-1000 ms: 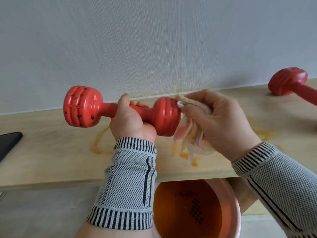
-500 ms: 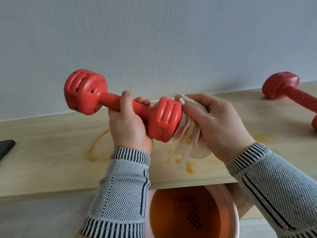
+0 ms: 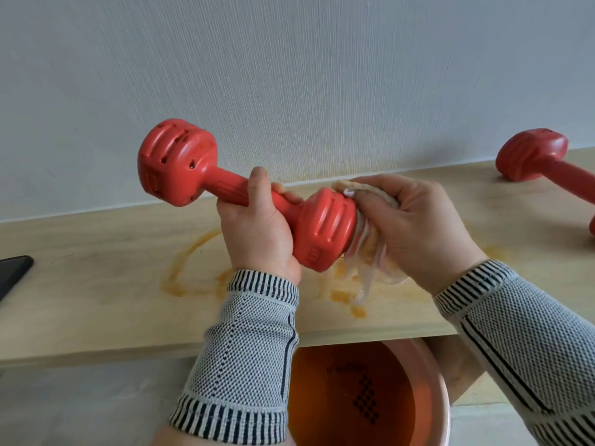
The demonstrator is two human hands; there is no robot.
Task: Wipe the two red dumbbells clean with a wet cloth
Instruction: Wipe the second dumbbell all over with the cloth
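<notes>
My left hand [image 3: 257, 233] grips the handle of a red dumbbell [image 3: 180, 162] held in the air above the wooden shelf, its left head tilted up and its right head down. My right hand [image 3: 415, 226] holds a pale wet cloth [image 3: 367, 252] pressed against the end face of the dumbbell's right head. Loose folds of the cloth hang below my fingers. A second red dumbbell [image 3: 531, 159] lies on the shelf at the far right, partly cut off by the frame edge.
The light wooden shelf [image 3: 96, 284] runs along a grey wall and carries orange wet stains near the middle. An orange basin [image 3: 428, 381] with dark water sits below the shelf's front edge. A black flat object [image 3: 13, 268] lies at the left edge.
The held dumbbell has tilted more steeply, left head rising and right head dropping. My right hand with the cloth has stayed on the right head's end.
</notes>
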